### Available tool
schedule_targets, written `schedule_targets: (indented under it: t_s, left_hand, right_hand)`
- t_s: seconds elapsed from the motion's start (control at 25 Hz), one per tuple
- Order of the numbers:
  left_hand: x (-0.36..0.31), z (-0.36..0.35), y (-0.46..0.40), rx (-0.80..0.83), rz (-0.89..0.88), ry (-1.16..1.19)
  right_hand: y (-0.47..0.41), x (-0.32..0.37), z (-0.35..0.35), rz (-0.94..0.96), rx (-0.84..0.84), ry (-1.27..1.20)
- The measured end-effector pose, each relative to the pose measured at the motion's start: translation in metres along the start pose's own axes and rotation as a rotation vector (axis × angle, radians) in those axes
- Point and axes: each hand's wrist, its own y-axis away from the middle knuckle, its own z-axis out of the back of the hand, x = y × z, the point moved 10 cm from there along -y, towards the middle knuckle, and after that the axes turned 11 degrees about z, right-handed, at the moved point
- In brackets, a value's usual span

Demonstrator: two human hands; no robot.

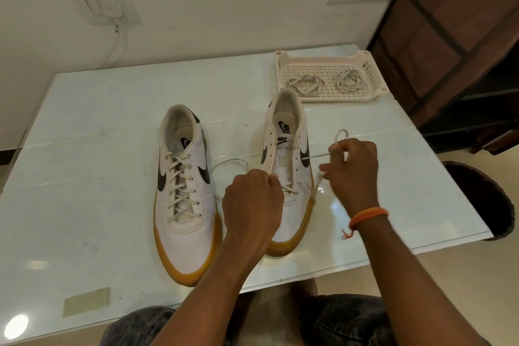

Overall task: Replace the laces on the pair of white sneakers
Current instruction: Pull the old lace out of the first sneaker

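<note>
On glass table (112, 109), tray (283, 62) holds 2 lace bundles (304, 84); both hands' fingers (335, 149) pinch sneaker lace (316, 157).

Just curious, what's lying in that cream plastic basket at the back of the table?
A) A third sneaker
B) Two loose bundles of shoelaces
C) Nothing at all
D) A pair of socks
B: the cream plastic basket holds two loose bundles of shoelaces, one on its left side and one on its right side, lying apart from each other.

Glossy glass table (112, 109), perforated plastic tray (283, 63), smooth white sneakers (185, 216) (rubbery soles), cloth laces (304, 84)
</note>
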Motion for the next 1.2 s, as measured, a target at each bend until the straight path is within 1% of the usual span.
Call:
schedule_targets:
  t_s: [0.12,0.16,0.24,0.28,0.32,0.4,0.48,0.56,0.6,0.68,0.72,0.76,0.84,0.92,0.96,1.04,1.12,1.16,1.2]
  left_hand:
    - [0.004,-0.002,-0.006,0.059,-0.005,0.106]
    - [0.005,0.003,-0.008,0.05,-0.016,0.138]
    - [0.004,0.023,-0.01,-0.066,-0.049,0.168]
    - [0.001,0.035,-0.009,-0.138,-0.083,0.164]
    - [-0.007,0.04,-0.007,-0.169,-0.142,0.153]
    - [-0.024,0.033,0.001,-0.119,-0.275,0.095]
    - [-0.034,0.02,0.007,-0.072,-0.332,0.051]
    - [-0.04,0.016,0.012,-0.091,-0.388,0.016]
    - [-0.041,0.012,0.013,-0.079,-0.393,-0.005]
    - [-0.038,0.001,0.011,-0.015,-0.355,-0.043]
    - [-0.036,-0.002,0.01,0.0,-0.338,-0.052]
    - [-0.035,-0.005,0.008,0.02,-0.326,-0.052]
    - [-0.034,-0.012,0.005,0.099,-0.291,0.019]
    - [-0.031,-0.015,0.001,0.186,-0.249,0.163]
    - [-0.027,-0.014,-0.004,0.223,-0.192,0.262]
    - [-0.006,-0.014,-0.016,0.327,0.021,0.524]
    - [0.008,-0.019,-0.018,0.527,0.234,0.842]
    - [0.01,-0.02,-0.017,0.597,0.28,0.906]
    - [0.01,-0.017,-0.018,0.603,0.266,0.854]
  right_hand:
    - [-0.009,-0.028,0.021,-0.084,0.021,0.06]
    - [-0.01,-0.031,0.028,-0.101,0.01,0.077]
    - [-0.012,-0.039,0.037,-0.144,-0.026,0.113]
    - [-0.011,-0.039,0.038,-0.159,-0.024,0.145]
    - [-0.009,-0.035,0.037,-0.147,-0.02,0.188]
    - [-0.006,-0.011,0.033,-0.028,-0.026,0.27]
    - [-0.002,0.021,0.021,0.141,-0.015,0.219]
    - [0.006,0.044,-0.003,0.279,0.086,0.103]
    - [0.012,0.053,-0.017,0.348,0.159,0.099]
    - [0.027,0.063,-0.041,0.497,0.306,0.265]
    - [0.032,0.063,-0.048,0.55,0.349,0.342]
    - [0.032,0.061,-0.05,0.566,0.359,0.38]
    - [0.028,0.059,-0.044,0.555,0.337,0.372]
    - [0.026,0.061,-0.042,0.562,0.342,0.361]
    - [0.025,0.061,-0.042,0.556,0.358,0.357]
    - [0.023,0.059,-0.04,0.526,0.376,0.33]
    - [0.018,0.052,-0.034,0.475,0.362,0.285]
    - [0.016,0.049,-0.031,0.448,0.354,0.247]
    - [0.015,0.047,-0.031,0.423,0.362,0.209]
